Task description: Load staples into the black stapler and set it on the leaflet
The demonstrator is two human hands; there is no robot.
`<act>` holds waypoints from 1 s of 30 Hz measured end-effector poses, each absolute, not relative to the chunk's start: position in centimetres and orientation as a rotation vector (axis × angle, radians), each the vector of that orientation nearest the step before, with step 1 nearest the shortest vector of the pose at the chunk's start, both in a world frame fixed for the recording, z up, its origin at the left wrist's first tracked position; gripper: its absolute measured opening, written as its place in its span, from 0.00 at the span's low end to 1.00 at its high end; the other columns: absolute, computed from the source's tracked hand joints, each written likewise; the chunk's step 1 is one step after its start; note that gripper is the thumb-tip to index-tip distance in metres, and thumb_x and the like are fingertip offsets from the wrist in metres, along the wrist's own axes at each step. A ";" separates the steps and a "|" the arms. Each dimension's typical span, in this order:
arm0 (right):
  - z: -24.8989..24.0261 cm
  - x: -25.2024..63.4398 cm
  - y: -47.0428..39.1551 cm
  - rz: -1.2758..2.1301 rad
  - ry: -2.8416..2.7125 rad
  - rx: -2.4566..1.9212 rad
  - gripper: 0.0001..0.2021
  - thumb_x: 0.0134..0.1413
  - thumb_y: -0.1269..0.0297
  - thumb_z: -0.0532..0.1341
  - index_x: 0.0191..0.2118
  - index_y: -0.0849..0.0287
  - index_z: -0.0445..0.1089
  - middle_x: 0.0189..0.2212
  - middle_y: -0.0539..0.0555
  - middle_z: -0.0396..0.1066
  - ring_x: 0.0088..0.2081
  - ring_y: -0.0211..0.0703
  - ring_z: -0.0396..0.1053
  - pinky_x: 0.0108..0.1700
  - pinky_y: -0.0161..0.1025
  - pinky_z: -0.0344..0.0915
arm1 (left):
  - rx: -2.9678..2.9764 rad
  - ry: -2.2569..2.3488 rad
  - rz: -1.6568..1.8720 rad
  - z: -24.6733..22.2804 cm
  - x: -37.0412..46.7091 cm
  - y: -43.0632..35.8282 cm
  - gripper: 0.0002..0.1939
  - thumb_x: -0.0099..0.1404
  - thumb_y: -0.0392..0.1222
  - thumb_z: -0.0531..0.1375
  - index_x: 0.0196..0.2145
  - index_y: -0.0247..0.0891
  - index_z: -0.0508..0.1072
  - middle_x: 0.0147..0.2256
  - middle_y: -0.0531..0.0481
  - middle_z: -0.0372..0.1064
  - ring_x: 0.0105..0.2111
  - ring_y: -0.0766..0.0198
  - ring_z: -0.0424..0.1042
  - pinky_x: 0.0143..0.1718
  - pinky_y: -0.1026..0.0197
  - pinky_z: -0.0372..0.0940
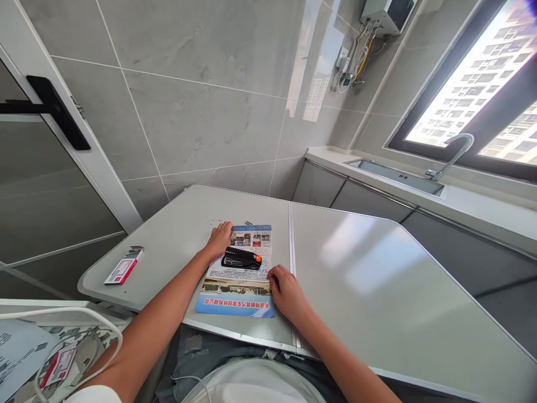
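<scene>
A printed leaflet (247, 286) with blue bands and small photos lies flat on the table in front of me. Across its middle rests a black stapler (241, 259) with an orange-red mark at its right end. My left hand (218, 239) is at the leaflet's upper left edge, fingers bent together on the paper, just above the stapler. Bent fingers of my right hand (286, 288) close on the right edge, lower down. Neither hand touches the stapler's right end. Both thumbs are hard to make out.
On the table's left part lies a red-and-white box (124, 267) with grey staple strips at its top. A small staple piece (249, 223) and dark bits lie beyond the leaflet. A white cable (104, 319) loops at lower left. A sink counter (461, 193) runs along the right.
</scene>
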State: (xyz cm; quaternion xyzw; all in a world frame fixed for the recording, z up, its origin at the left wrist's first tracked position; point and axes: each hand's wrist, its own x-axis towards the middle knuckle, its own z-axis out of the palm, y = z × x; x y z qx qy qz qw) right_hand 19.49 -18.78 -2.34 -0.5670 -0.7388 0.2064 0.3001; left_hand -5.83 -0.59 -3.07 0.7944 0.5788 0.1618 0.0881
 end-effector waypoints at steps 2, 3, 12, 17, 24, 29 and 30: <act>-2.4 19.2 -19.4 0.543 -1.907 -1.509 0.09 0.64 0.75 0.51 0.37 0.56 0.66 0.37 0.53 0.70 0.39 0.44 0.69 0.42 0.39 0.62 | 2.371 1.738 0.455 -2.9 -5.6 -0.6 0.11 0.73 0.31 0.48 0.45 0.41 0.67 0.50 0.41 0.70 0.53 0.51 0.67 0.51 0.51 0.61; -2.3 19.1 -19.8 0.539 -1.887 -1.513 0.09 0.64 0.75 0.51 0.37 0.56 0.65 0.37 0.53 0.70 0.38 0.45 0.69 0.42 0.39 0.62 | 2.368 1.750 0.445 -2.8 -5.4 -0.6 0.11 0.73 0.30 0.48 0.45 0.41 0.67 0.50 0.41 0.70 0.53 0.50 0.67 0.52 0.51 0.61; -2.3 18.1 -24.1 0.533 -1.672 -1.650 0.11 0.56 0.71 0.60 0.45 0.51 0.67 0.44 0.56 0.70 0.41 0.51 0.72 0.44 0.45 0.69 | 2.314 1.819 0.397 -2.3 -4.0 -1.1 0.11 0.71 0.30 0.49 0.45 0.40 0.67 0.50 0.39 0.71 0.53 0.48 0.68 0.52 0.49 0.61; -2.5 17.1 -25.1 0.578 -1.681 -1.616 0.12 0.53 0.73 0.60 0.42 0.50 0.67 0.41 0.56 0.72 0.44 0.55 0.71 0.47 0.50 0.70 | 2.309 1.831 0.391 -2.1 -4.0 -1.4 0.10 0.72 0.31 0.48 0.44 0.41 0.66 0.51 0.39 0.70 0.53 0.48 0.68 0.52 0.49 0.61; -2.4 17.5 -23.4 0.548 -1.595 -1.633 0.19 0.54 0.72 0.61 0.52 0.50 0.68 0.54 0.58 0.68 0.55 0.57 0.66 0.59 0.55 0.66 | 2.304 1.809 0.414 -2.0 -4.2 -1.7 0.07 0.71 0.33 0.50 0.43 0.41 0.64 0.49 0.39 0.71 0.52 0.48 0.68 0.52 0.49 0.61; -2.5 17.7 -20.5 0.617 -1.577 -1.683 0.14 0.53 0.71 0.61 0.46 0.51 0.71 0.47 0.57 0.71 0.52 0.56 0.67 0.56 0.52 0.66 | 2.286 1.783 0.460 -2.0 -4.4 -1.7 0.07 0.71 0.32 0.49 0.42 0.41 0.64 0.48 0.41 0.72 0.51 0.50 0.68 0.52 0.50 0.61; -2.5 17.7 -20.0 0.620 -1.564 -1.692 0.14 0.53 0.70 0.61 0.46 0.51 0.71 0.46 0.57 0.70 0.51 0.56 0.67 0.55 0.52 0.66 | 2.281 1.777 0.469 -2.0 -4.5 -1.7 0.08 0.71 0.32 0.49 0.42 0.41 0.64 0.47 0.41 0.72 0.51 0.51 0.69 0.52 0.50 0.61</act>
